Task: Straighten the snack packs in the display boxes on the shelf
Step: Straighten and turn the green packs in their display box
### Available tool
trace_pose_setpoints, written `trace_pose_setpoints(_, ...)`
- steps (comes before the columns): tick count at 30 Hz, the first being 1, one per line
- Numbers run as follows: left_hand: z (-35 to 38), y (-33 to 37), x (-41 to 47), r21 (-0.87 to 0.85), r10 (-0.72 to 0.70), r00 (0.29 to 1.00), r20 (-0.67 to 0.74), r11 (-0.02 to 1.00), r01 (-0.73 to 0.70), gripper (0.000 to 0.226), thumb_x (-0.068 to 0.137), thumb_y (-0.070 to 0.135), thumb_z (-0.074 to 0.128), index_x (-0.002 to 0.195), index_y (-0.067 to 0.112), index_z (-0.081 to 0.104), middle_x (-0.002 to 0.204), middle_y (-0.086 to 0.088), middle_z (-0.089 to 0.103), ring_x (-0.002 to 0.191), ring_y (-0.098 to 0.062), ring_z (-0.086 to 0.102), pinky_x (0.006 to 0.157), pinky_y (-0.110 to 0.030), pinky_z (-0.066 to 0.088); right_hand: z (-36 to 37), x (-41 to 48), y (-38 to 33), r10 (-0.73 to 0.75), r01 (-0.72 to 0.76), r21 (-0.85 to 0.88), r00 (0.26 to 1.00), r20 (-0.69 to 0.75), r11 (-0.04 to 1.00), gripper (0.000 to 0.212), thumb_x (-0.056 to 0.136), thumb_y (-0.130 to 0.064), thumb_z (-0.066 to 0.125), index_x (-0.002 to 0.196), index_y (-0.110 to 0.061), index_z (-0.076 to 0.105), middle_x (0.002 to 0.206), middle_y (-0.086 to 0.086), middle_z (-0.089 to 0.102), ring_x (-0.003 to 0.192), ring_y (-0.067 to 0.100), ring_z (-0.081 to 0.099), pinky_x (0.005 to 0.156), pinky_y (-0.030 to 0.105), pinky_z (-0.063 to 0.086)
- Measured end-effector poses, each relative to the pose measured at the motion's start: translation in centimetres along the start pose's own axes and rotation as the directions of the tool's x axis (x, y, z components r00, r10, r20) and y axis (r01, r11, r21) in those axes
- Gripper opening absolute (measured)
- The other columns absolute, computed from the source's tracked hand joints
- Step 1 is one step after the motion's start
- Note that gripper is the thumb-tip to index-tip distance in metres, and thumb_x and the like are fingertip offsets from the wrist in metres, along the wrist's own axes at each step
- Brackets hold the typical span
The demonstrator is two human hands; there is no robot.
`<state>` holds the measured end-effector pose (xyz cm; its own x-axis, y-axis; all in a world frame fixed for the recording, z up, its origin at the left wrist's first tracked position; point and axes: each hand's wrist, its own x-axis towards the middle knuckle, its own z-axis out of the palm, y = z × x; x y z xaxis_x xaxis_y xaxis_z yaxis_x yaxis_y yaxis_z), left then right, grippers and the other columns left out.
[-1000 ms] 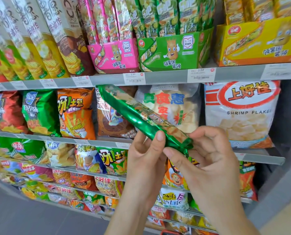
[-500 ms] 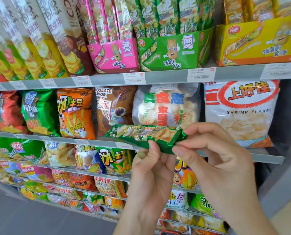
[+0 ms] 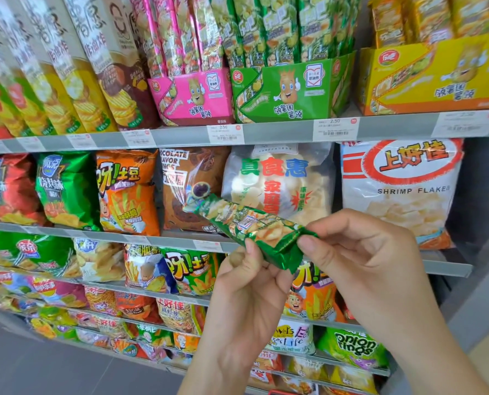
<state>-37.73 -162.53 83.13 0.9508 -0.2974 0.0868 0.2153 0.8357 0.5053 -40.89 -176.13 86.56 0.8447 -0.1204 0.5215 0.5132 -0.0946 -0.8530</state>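
Pinching the crinkly end of a long green snack pack [image 3: 246,223] between thumb and finger, the right hand [image 3: 363,260] holds it up in front of the shelves. The left hand [image 3: 246,292] holds the same pack from below, with its thumb pressed on top near that end. The pack lies on a slant in the air, in front of the middle shelf [image 3: 166,240], with its far end pointing up and to the left. It is not in any box.

Up above, on the top shelf [image 3: 266,134], three boxes stand side by side: a pink box [image 3: 192,95], a green box [image 3: 291,89] and a yellow box [image 3: 434,78]. The pack in the hands is the same green as the packs in the green box, so I think it belongs there. Those packs stand up in tight rows and look fairly neat from the front. I think the job is somewhere in the middle. This pack has yet to go into its box, and the other two boxes may need a look too.

The tops of all the packs are cut off at the top edge. The yellow box runs off the right side. The back rows in each box are hidden behind the front ones. The left hand's fingers are under the pack, out of sight.
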Motion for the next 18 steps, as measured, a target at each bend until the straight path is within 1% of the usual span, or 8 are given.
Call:
trace_pose_setpoints(4,0.0,1.9,0.1,0.140,-0.005,0.994,0.108,0.990,-0.010,0.049,0.071,0.018,0.086,0.105,-0.007,0.060,0.105,-0.023,0.069,0.096,-0.031,0.070,0.078,-0.037,0.058,-0.3,-0.3,1.1,-0.077,0.077,-0.042,0.997,0.017,0.996,0.016,0.080,-0.012,0.067,0.078,-0.027,0.062,0.088,-0.010,0.070,0.079,0.008,0.070,0.070,0.015,0.054)
trace_pose_setpoints(6,0.1,2.9,0.3,0.327,0.024,1.000,-0.001,0.945,-0.022,0.051,0.072,0.031,0.084,0.106,0.000,0.062,0.110,-0.020,0.069,0.101,-0.030,0.069,0.081,-0.038,0.057,-0.2,-0.5,1.8,-0.140,0.141,-0.169,0.990,0.016,0.975,0.024,0.080,-0.008,0.063,0.079,-0.031,0.057,0.094,-0.018,0.067,0.083,0.005,0.068,0.070,0.013,0.052)
trace_pose_setpoints(8,-0.2,3.7,0.5,0.528,0.160,0.978,-0.134,0.847,-0.066,0.041,0.069,0.039,0.083,0.096,0.011,0.069,0.106,-0.014,0.071,0.099,-0.028,0.069,0.082,-0.041,0.057,0.1,-0.7,2.4,-0.223,0.234,-0.276,0.972,0.071,0.932,0.027,0.079,-0.004,0.063,0.079,-0.031,0.057,0.097,-0.019,0.065,0.086,0.005,0.067,0.070,0.013,0.051)
trace_pose_setpoints(10,-0.4,4.3,0.1,0.684,0.307,0.940,-0.151,0.719,-0.126,0.037,0.067,0.038,0.083,0.093,0.015,0.070,0.098,-0.009,0.070,0.091,-0.026,0.066,0.081,-0.043,0.052,0.2,-0.9,2.6,-0.203,0.237,-0.244,0.967,0.154,0.940,0.020,0.078,-0.012,0.070,0.079,-0.029,0.060,0.098,-0.017,0.066,0.089,0.007,0.068,0.072,0.016,0.053)
trace_pose_setpoints(12,-0.3,4.7,-0.3,0.750,0.370,0.928,-0.039,0.625,-0.217,0.034,0.072,0.029,0.080,0.100,0.013,0.068,0.097,-0.004,0.073,0.089,-0.022,0.068,0.078,-0.034,0.055,-0.2,-0.7,2.4,-0.079,0.126,-0.160,0.960,0.269,0.979,0.013,0.077,-0.021,0.071,0.083,-0.031,0.064,0.101,-0.013,0.069,0.094,0.011,0.069,0.080,0.021,0.055)
trace_pose_setpoints(15,-0.1,5.7,-0.9,0.839,0.399,0.908,0.126,0.445,-0.312,0.031,0.078,0.019,0.077,0.107,0.014,0.065,0.094,-0.001,0.076,0.091,-0.012,0.071,0.073,-0.025,0.057,-0.6,0.3,1.4,0.105,-0.097,-0.041,0.896,0.431,0.994,0.022,0.077,-0.032,0.073,0.098,-0.034,0.065,0.108,-0.006,0.070,0.103,0.013,0.068,0.086,0.020,0.052)
trace_pose_setpoints(17,0.2,6.2,-1.0,0.893,0.360,0.907,0.216,0.303,-0.333,0.029,0.079,0.021,0.074,0.106,0.019,0.065,0.093,-0.001,0.074,0.093,-0.011,0.069,0.077,-0.034,0.058,-0.1,1.3,0.7,0.101,-0.108,0.001,0.933,0.346,0.994,0.033,0.077,-0.039,0.075,0.108,-0.039,0.064,0.110,-0.009,0.069,0.102,0.011,0.068,0.081,0.017,0.052)
trace_pose_setpoints(18,0.5,6.2,-1.1,0.905,0.310,0.911,0.271,0.240,-0.351,0.029,0.080,0.021,0.071,0.108,0.023,0.064,0.096,0.005,0.074,0.095,-0.008,0.068,0.080,-0.032,0.056,0.2,1.9,0.2,0.071,-0.073,-0.003,0.957,0.283,0.997,0.041,0.077,-0.039,0.075,0.116,-0.040,0.061,0.109,-0.010,0.069,0.100,0.009,0.068,0.079,0.016,0.051)
